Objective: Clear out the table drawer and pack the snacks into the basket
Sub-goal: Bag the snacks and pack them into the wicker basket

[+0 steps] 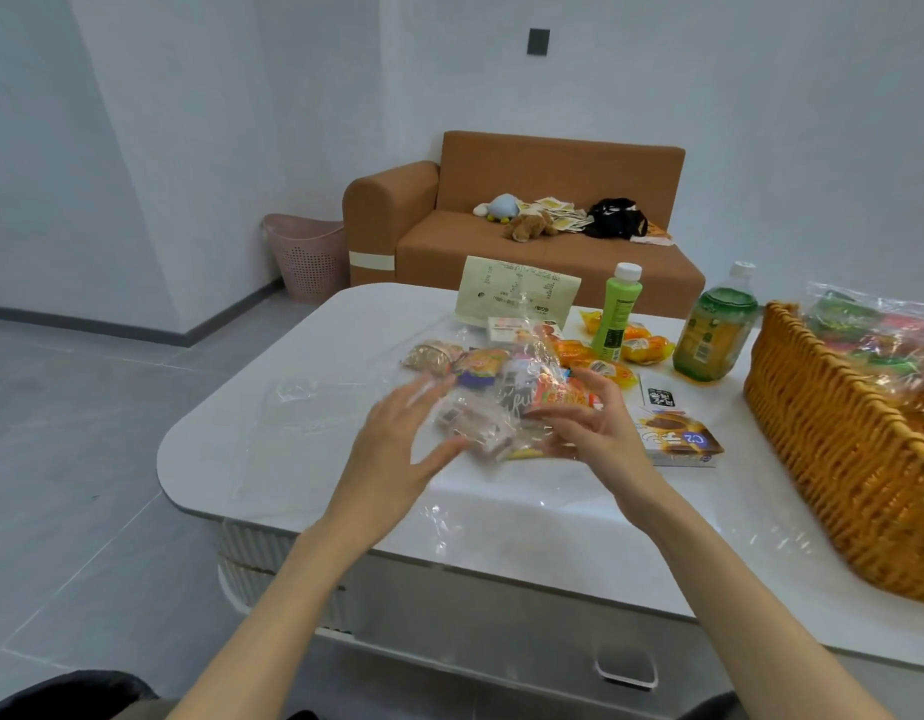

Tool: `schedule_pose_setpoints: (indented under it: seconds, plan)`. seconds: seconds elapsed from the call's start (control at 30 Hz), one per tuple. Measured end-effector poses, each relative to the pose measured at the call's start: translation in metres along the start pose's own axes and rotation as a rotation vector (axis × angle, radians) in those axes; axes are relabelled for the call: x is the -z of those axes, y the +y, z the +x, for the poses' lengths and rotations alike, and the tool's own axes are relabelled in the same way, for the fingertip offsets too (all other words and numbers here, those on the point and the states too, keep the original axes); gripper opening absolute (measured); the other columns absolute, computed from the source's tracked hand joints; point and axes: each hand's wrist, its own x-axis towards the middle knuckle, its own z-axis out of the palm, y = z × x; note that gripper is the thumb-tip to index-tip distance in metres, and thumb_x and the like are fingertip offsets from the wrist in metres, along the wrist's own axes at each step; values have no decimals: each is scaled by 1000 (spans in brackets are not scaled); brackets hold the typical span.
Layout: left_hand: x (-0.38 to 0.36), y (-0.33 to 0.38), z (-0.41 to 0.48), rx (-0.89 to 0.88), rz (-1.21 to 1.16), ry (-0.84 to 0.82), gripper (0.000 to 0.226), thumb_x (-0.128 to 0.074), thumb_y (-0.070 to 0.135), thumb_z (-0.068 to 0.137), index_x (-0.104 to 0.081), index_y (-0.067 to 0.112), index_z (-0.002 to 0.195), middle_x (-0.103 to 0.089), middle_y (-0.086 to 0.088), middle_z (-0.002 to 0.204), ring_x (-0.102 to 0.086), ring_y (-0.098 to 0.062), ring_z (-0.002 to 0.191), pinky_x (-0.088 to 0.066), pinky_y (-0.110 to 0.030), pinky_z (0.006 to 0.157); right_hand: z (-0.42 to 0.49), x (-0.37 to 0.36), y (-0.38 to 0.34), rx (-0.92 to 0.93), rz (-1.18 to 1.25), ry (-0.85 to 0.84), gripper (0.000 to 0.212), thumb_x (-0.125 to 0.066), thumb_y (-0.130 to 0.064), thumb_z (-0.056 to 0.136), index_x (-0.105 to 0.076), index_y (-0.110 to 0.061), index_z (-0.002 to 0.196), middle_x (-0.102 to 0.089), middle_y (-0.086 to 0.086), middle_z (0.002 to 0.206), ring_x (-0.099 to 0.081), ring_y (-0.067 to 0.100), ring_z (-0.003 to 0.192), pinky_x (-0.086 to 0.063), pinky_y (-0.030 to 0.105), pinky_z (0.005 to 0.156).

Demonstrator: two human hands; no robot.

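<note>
Nearest the lens, two bare forearms are stretched forward over the near edge of the white, round-cornered desk [293,407]. The left grip [397,423] is blurred, its fingers straight and spread apart, laid at the left side of the clear plastic bag of mixed snack packets [501,407]. The right grip [590,413] is set against the bag's right side with fingers lightly bent; whether the film is actually pinched cannot be told.

The bag lies on the desk, well apart from the orange-brown woven wicker basket [839,433] at the right. The step in hand is judged to be gathering this bag for the basket. It would be done best if the loose film were bunched at the mouth, so that no packet slips out, and the load supported from beneath while it is carried across.

A clear bag of green and red packets [875,330] is already held in the basket, piled above the rim. Between bag and basket, a flat box printed with a brown picture [678,439], orange-yellow wrapped snacks [642,348], a light green bottle with a white cap [618,314] and a squat green drink bottle [714,330] are left unpacked. Below the desk edge, a pale drawer front with a recessed handle [626,667] is seen; its contents are hidden.
</note>
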Motion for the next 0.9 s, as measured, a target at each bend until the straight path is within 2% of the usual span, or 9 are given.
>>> schedule_pose_setpoints:
  seconds: [0.07,0.13,0.23,0.33,0.4,0.5,0.57,0.73,0.9]
  plan:
    - [3,-1,4,201,-21,2,83,-46,69,79,-4,45,147,-12,4,160,-8,-16,147,-13,-38,117,-3,10,-4,2,-73,-34,33,-51,10,91,-53,-11,116,-75,3,90,-66,16,66,-57,29,68]
    - [11,-1,9,475,-207,-8,100,-60,55,80,7,32,151,-10,0,160,-12,-19,147,-15,-37,116,-6,19,-6,1,-135,-79,27,-47,13,89,-64,-6,98,-75,4,83,-65,17,61,-56,28,64]
    - [24,-3,14,722,-573,-72,81,-67,40,85,-22,22,150,-55,-1,136,-56,-17,120,-39,-34,101,-11,30,-4,-39,-208,-126,24,-45,14,87,-64,-1,92,-74,9,81,-63,21,59,-56,29,60]
    - [24,-2,17,675,-680,-71,30,-68,19,87,-66,12,117,-75,3,91,-67,-8,71,-55,-26,80,-14,38,0,-71,-278,-152,20,-47,10,89,-63,-2,93,-74,8,82,-63,18,57,-54,27,55]
    - [20,2,18,623,-681,-6,12,-68,13,87,-72,13,99,-75,-3,90,-63,-7,59,-57,-23,72,-13,44,3,-95,-349,-121,15,-51,3,90,-63,-5,93,-74,7,81,-64,18,56,-53,27,53]
    - [17,10,20,562,-654,97,9,-68,11,87,-72,13,95,-74,-4,89,-65,-7,55,-56,-19,58,-9,53,15,-147,-528,-72,16,-58,-8,89,-61,-14,103,-74,0,85,-65,17,59,-56,32,57]
    - [16,14,20,516,-616,98,10,-70,13,86,-73,14,95,-75,-3,88,-67,-11,56,-54,-19,53,-8,55,23,-101,-738,-61,39,-64,-16,85,-53,-25,122,-68,-11,103,-64,14,80,-56,38,73]
    - [13,35,19,388,-511,-131,8,-71,16,85,-72,19,92,-75,2,90,-71,-23,62,-52,-22,49,-9,32,11,329,-651,-104,78,-67,-14,84,-28,-45,144,-35,-21,143,-33,7,131,-30,27,107]
    - [5,48,15,277,-494,-219,9,-72,13,84,-75,14,92,-75,7,89,-64,-15,51,-41,-16,44,-7,15,1,388,-665,-161,65,-69,-16,81,-42,-45,132,-48,-26,126,-38,6,122,-33,15,95]
